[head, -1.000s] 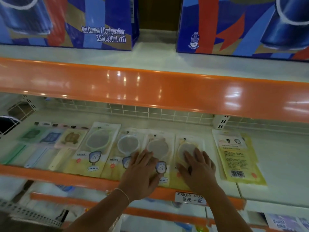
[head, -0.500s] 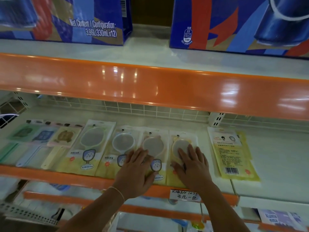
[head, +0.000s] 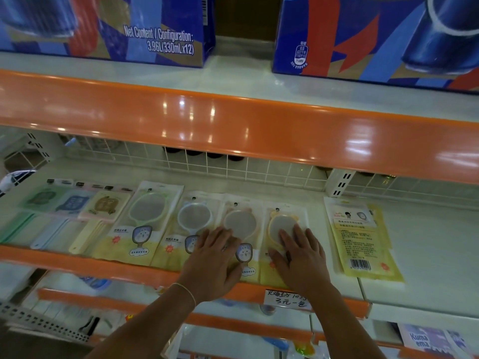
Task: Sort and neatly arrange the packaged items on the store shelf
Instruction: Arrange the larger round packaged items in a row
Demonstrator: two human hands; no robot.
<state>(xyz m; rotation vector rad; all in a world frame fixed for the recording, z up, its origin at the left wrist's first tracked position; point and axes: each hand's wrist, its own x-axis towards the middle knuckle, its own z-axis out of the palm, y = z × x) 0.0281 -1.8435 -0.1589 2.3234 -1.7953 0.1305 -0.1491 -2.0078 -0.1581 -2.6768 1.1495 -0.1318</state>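
Several packaged hand mirrors lie flat in a row on the white shelf (head: 427,255). My left hand (head: 215,263) rests flat, fingers straight, across the blue-rimmed mirror pack (head: 193,218) and the pink-rimmed mirror pack (head: 241,221). My right hand (head: 302,257) presses flat on the yellow-rimmed mirror pack (head: 281,218). A green-rimmed mirror pack (head: 145,218) lies further left, untouched. To the right sits a small stack of yellow packs (head: 363,242) turned back side up, barcode showing.
Flat packs with long handles (head: 72,211) fill the shelf's left end. An orange rail (head: 77,260) with a handwritten price tag (head: 287,297) fronts the shelf. Blue drink cartons (head: 155,29) stand on the shelf above. A wire grid (head: 233,164) backs the shelf.
Both hands stay flat on the mirror packs, shifted slightly left with them. The view has moved a little.
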